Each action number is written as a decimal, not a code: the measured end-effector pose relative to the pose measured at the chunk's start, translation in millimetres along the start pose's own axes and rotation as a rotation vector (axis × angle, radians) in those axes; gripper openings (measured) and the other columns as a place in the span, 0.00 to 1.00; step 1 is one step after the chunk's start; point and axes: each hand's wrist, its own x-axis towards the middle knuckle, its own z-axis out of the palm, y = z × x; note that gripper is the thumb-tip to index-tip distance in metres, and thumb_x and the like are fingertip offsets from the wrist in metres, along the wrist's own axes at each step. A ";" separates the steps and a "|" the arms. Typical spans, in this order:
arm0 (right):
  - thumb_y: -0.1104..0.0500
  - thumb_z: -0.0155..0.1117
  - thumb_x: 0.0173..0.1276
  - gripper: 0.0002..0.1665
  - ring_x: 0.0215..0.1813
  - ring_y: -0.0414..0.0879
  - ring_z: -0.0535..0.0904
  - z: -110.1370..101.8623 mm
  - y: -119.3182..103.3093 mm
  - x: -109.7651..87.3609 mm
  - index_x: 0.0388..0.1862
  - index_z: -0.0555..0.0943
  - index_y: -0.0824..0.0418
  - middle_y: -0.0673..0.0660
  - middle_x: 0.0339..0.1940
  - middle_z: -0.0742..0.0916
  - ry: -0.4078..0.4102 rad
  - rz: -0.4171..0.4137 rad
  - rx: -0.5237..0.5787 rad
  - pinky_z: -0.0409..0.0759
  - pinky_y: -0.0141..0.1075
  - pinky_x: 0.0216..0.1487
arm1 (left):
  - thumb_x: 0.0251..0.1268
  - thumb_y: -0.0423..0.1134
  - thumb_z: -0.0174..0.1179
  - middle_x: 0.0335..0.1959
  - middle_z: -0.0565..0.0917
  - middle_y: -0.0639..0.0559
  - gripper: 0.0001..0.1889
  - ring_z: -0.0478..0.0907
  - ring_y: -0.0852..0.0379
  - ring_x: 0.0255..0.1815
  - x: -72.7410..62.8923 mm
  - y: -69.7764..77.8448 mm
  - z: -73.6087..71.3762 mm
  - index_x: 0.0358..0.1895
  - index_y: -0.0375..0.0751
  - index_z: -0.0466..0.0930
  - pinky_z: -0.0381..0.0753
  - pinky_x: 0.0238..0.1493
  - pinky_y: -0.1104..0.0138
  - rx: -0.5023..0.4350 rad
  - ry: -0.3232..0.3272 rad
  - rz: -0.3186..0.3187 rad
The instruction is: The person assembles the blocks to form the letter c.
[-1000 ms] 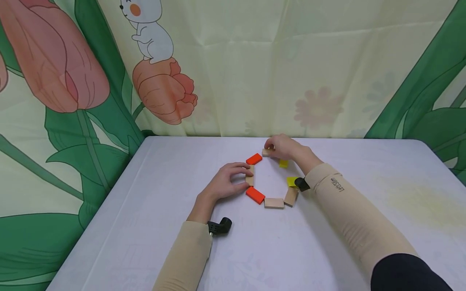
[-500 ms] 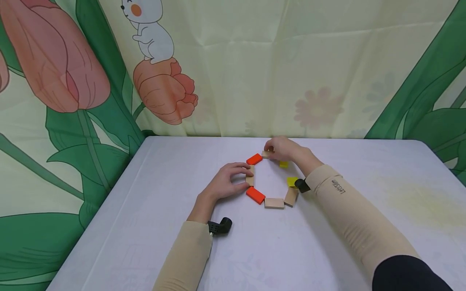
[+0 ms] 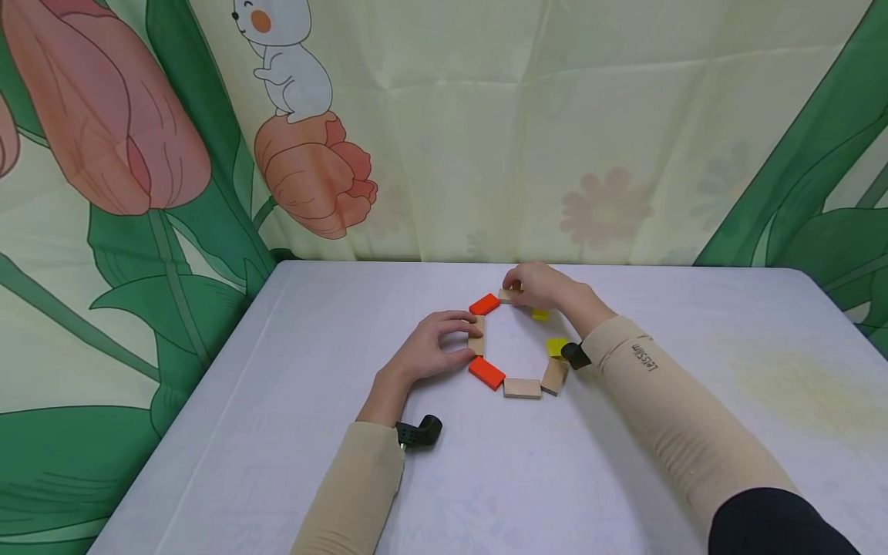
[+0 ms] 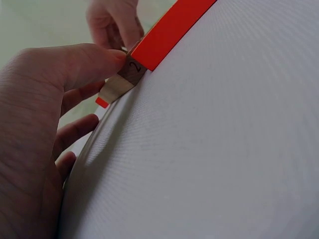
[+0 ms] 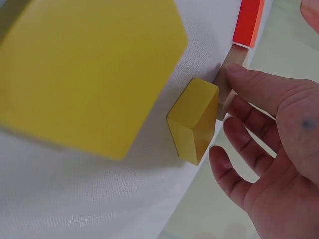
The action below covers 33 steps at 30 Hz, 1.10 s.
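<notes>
Small rectangular wooden blocks lie in a ring on the white-covered table. My left hand (image 3: 437, 343) holds a plain wooden block (image 3: 476, 344) on the ring's left side, thumb at its near end and fingertips over it. At the back, my right hand (image 3: 544, 284) pinches another plain block (image 5: 227, 79) between thumb and fingers. Between these two sits an orange-red block (image 3: 484, 304). Just beside the right fingers stands a yellow block (image 5: 197, 114), apart from them. A second orange-red block (image 3: 487, 373) lies near my left thumb.
Two more plain blocks, one at the front (image 3: 523, 388) and one at the front right (image 3: 554, 376), continue the ring. Another yellow block (image 3: 556, 348) is partly behind the right wrist camera (image 3: 574, 354). A printed curtain (image 3: 472, 139) hangs behind the table (image 3: 277, 385).
</notes>
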 end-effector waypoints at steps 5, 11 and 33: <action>0.64 0.67 0.70 0.16 0.46 0.54 0.76 0.0 -0.1 0.1 0.55 0.82 0.67 0.60 0.44 0.84 0.007 -0.016 -0.004 0.79 0.45 0.54 | 0.64 0.42 0.67 0.63 0.78 0.61 0.14 0.66 0.58 0.69 0.2 0.0 0.1 0.53 0.54 0.87 0.62 0.71 0.54 -0.003 0.001 0.007; 0.65 0.67 0.70 0.17 0.47 0.55 0.76 -0.2 -1.0 -0.1 0.56 0.83 0.67 0.60 0.45 0.84 0.009 -0.014 0.000 0.79 0.46 0.55 | 0.64 0.42 0.67 0.63 0.78 0.61 0.14 0.65 0.57 0.70 0.5 0.0 0.1 0.53 0.54 0.87 0.62 0.71 0.53 0.002 0.001 0.002; 0.62 0.67 0.71 0.19 0.47 0.54 0.76 -1.9 -2.5 -1.4 0.59 0.81 0.66 0.61 0.47 0.83 0.002 -0.006 0.003 0.79 0.44 0.52 | 0.64 0.43 0.67 0.63 0.77 0.62 0.14 0.65 0.58 0.70 -0.4 0.9 0.2 0.53 0.56 0.87 0.62 0.71 0.53 0.001 -0.002 -0.020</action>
